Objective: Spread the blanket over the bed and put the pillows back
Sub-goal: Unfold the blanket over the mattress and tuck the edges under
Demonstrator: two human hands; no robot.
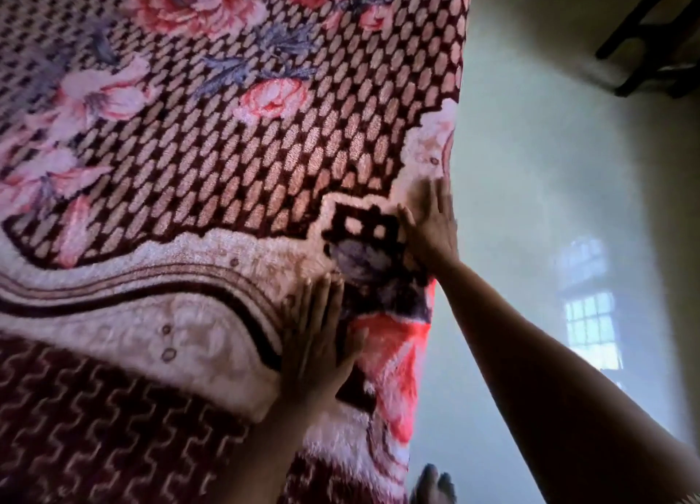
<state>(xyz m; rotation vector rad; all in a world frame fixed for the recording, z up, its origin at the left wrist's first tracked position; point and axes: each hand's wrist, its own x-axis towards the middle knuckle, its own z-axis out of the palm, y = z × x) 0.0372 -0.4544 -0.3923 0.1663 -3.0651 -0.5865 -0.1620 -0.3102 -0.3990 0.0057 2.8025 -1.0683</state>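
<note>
A plush blanket (235,139) with pink flowers, a dark-red lattice and a white scalloped border lies over the bed, filling the left and middle of the view. Its near corner hangs down the bed's right side. My left hand (316,337) lies flat on the blanket near that corner, fingers straight and together. My right hand (430,223) presses flat on the blanket's right edge a little farther away, fingers stretched out. No pillow is in view.
A dark-red bedcover (113,420) with a zigzag pattern shows under the blanket at the lower left. Pale shiny floor (549,185) runs along the bed's right side. Dark wooden furniture legs (651,45) stand at the top right. My foot (435,484) is by the bed's corner.
</note>
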